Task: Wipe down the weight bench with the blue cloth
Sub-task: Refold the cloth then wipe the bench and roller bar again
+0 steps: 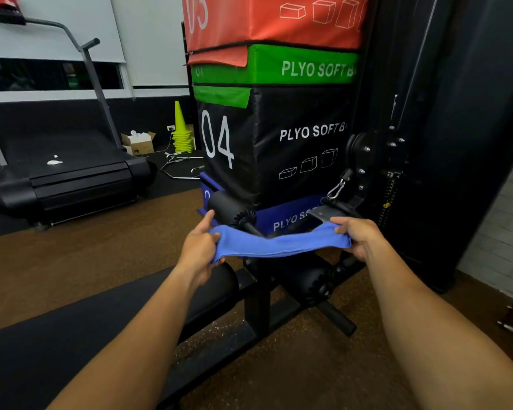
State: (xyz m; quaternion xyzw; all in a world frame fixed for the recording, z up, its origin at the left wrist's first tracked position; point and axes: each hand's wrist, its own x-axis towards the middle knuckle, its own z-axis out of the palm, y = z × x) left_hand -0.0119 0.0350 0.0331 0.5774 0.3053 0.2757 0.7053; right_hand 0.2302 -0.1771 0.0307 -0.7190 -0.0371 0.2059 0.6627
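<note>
The blue cloth [279, 245] hangs stretched between my two hands, in the air above the far end of the weight bench. My left hand [200, 247] pinches its left end and my right hand [360, 236] grips its right end. The black padded weight bench [80, 327] runs from the lower left toward the centre. Its black foam leg rollers [308, 281] and upright frame post sit just under the cloth. The cloth is apart from the bench pad.
A stack of plyo soft boxes [279, 137] in red, green, black and blue stands right behind the bench end. A cable machine with pulley and carabiner [365, 167] is at right. A treadmill [71, 176], yellow cones [181, 131] and a cardboard box [139, 143] stand at left.
</note>
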